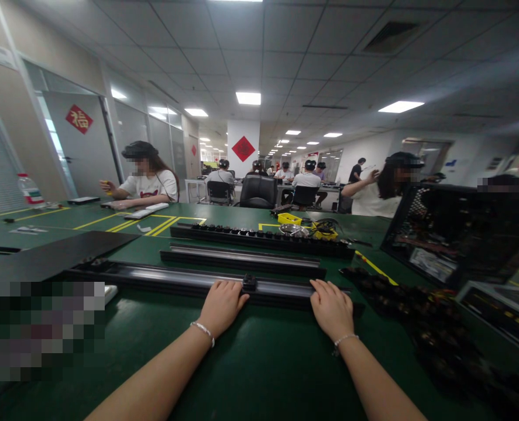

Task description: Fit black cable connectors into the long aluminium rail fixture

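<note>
Dark heap (pixel 439 345) apparently barring right side

Partly seen or illegible: black flat panel (pixel 79 252), cut by left edge, partly masked by pixelated block (pixel 40 333), contents hidden; long black metal rail (pixel 171 278), near side partly covered by left hand (pixel 222 299) and right hand (pixel 333 305), palms unseen; both forearms (pixel 154 374), cropped at bottom edge; dark lumpy heap (pixel 439 333), blurred, parts indistinct; grey metal box with yellow markings (pixel 500 313), cropped right; white-and-green bottle label (pixel 31 193), unreadable; small pieces atop far black channel (pixel 259 234), too tiny to identify.
</note>
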The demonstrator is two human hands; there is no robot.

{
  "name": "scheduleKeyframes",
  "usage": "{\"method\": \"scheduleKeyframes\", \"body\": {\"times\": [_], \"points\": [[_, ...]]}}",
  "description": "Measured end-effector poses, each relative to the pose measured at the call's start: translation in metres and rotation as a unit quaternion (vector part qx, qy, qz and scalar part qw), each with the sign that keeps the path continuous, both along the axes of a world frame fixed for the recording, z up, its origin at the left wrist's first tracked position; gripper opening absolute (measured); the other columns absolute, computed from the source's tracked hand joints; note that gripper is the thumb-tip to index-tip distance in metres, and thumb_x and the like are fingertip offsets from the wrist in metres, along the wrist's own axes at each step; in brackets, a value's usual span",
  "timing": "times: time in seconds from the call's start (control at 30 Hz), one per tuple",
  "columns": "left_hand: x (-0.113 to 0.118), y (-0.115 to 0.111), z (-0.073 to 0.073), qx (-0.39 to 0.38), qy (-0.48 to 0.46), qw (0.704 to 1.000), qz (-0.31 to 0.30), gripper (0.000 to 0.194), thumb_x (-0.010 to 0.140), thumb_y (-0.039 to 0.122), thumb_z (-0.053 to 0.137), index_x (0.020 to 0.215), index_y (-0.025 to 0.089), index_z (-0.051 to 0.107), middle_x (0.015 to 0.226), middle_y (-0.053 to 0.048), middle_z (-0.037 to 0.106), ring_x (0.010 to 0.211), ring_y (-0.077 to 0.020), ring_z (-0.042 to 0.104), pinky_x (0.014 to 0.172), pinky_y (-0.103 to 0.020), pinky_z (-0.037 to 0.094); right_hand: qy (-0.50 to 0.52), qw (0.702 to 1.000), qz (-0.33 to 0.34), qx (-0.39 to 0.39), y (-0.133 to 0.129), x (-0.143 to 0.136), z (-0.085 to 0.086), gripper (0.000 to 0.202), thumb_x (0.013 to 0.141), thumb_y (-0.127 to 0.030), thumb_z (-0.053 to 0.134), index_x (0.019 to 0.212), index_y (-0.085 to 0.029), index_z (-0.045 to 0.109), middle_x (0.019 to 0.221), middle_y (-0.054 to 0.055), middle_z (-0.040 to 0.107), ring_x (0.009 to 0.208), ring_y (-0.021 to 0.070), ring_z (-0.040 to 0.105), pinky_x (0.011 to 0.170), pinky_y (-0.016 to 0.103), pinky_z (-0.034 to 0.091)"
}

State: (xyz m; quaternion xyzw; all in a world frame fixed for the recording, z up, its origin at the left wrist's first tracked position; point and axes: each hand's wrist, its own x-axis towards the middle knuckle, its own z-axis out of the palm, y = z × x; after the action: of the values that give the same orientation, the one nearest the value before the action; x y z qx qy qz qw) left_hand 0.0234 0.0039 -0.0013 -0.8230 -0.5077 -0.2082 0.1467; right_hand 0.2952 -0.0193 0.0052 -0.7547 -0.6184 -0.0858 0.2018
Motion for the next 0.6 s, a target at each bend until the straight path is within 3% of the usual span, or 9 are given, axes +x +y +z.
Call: {"method": "scheduleKeyframes", "body": {"times": [0.6], "points": [[0.0021,-0.0064,0.0003,-0.014,-0.006,1.000,-0.002,0.022,0.091,0.035,0.039,0.099,0.023,0.056,0.094,-0.005,0.064,0.090,-0.0208,0.055,0.093,-0.043,0.029,-0.008,1.000,-0.004,0.001,0.0007,-0.0002,-0.0014,0.048,0.085,-0.028,0.027,0.122,-0.028,0.056,0.130,-0.001,0.054,0.124,0.0182,0.039,0.102,0.041,0.026]]}}
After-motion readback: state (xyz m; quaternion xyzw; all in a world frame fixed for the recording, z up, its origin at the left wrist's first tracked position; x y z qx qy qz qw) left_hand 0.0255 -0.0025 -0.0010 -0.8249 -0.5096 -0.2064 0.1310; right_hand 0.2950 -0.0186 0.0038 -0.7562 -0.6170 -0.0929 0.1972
